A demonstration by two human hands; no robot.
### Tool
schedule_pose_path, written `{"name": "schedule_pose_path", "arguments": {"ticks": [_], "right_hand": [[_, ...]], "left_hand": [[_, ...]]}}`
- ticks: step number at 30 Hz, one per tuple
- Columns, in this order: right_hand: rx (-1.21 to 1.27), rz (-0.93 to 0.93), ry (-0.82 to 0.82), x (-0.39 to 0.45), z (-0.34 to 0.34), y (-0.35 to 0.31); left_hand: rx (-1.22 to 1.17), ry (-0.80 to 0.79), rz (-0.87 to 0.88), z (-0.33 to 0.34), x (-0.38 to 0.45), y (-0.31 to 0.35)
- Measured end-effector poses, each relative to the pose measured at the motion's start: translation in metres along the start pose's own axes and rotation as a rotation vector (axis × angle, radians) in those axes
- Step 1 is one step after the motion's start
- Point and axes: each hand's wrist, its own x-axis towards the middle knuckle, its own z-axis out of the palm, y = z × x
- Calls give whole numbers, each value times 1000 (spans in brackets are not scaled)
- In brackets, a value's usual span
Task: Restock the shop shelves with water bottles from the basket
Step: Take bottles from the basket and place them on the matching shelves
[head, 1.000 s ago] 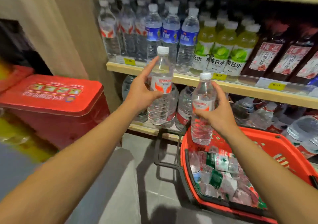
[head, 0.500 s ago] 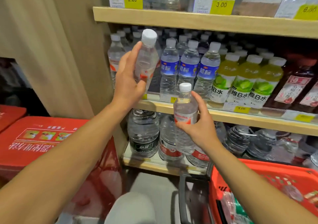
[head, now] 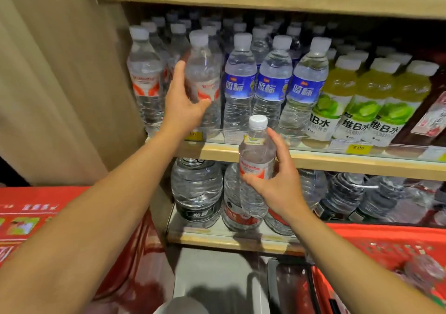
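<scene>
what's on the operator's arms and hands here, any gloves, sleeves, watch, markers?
Nothing worn that shows. The left hand and right hand are bare: no gloves, rings or tape. Both forearms are bare to the frame edge, with no sleeve cuff, watch, wristband, cable or tracking marker in view.

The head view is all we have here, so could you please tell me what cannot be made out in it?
- Basket: cut off by the right and bottom edges; its contents are blurred.
- Yellow price tag: partly hidden by the left hand.
- Bottle in the left hand: motion-blurred; whether it stands on the shelf is unclear.
- Label of the bottle in the right hand: partly covered by the right hand.
- Rear bottle rows: dark.
</scene>
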Motion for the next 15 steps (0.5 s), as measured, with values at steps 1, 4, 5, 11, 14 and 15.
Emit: {"name": "schedule_pose_path", "arguments": {"ticks": [1, 4, 5, 11, 14, 15], "right_hand": [[-5, 2, -4, 0, 0, 1], [-2, 9, -14, -1, 2, 4], [5, 13, -16, -1, 3, 4], [32, 10, -40, -1, 1, 3], [59, 22, -43, -4, -1, 3], [65, 23, -46, -4, -2, 3]], "left_hand": [[-17, -56, -19, -1, 5, -2], [63, -136, -45, -4, 12, 5], [116, -127, -42, -4, 12, 9], [414, -24, -52, 0, 12, 17], [371, -54, -94, -6, 19, 7], [342, -77, -111, -8, 22, 5]]}}
